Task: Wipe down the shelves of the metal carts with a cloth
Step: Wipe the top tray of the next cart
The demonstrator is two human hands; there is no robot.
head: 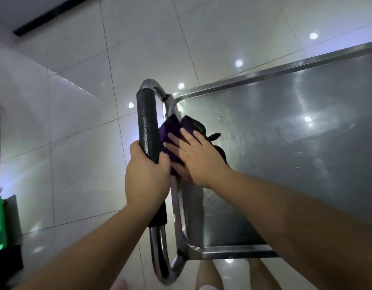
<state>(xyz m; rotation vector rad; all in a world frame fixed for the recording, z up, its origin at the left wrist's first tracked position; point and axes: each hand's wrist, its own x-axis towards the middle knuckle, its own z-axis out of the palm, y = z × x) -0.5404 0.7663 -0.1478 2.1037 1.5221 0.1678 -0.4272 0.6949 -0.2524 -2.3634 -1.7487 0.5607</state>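
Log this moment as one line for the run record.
left hand: grips black handle | right hand: presses purple cloth flat at shelf edge | top shelf: wiping underway

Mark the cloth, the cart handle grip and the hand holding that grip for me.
purple cloth (169, 127): head view, on its bare upper fold.
black handle grip (146, 122): head view, on mid foam sleeve.
left hand (147, 176): head view, on its back.

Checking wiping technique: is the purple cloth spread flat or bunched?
Bunched: the purple cloth sits crumpled in folds under the right hand.
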